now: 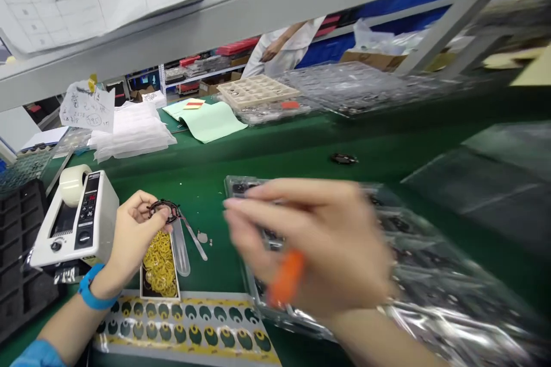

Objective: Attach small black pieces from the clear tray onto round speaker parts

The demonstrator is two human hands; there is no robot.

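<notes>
My left hand (pixel 140 221) pinches a small black ring-shaped part (pixel 166 212) between thumb and fingers. Just below it is a white box (pixel 178 292) filled with yellow rings (pixel 160 266). My right hand (pixel 314 241), smeared by motion, is over a clear plastic tray (pixel 253 292) of dark parts. An orange object (pixel 286 279) is tucked against its palm, too blurred to name exactly; the fingertips come together and I cannot tell whether they pinch anything else. Tweezers (pixel 193 238) and a clear elongated plastic piece (pixel 181 252) lie beside the box.
A white tape dispenser (pixel 77 218) stands left, next to a black compartment tray (pixel 26 258). A sticker sheet (pixel 189 330) lies in front. One dark part (pixel 343 159) rests on the green mat. Behind are papers (pixel 133 129), a beige tray (pixel 258 90) and a standing person (pixel 282 49).
</notes>
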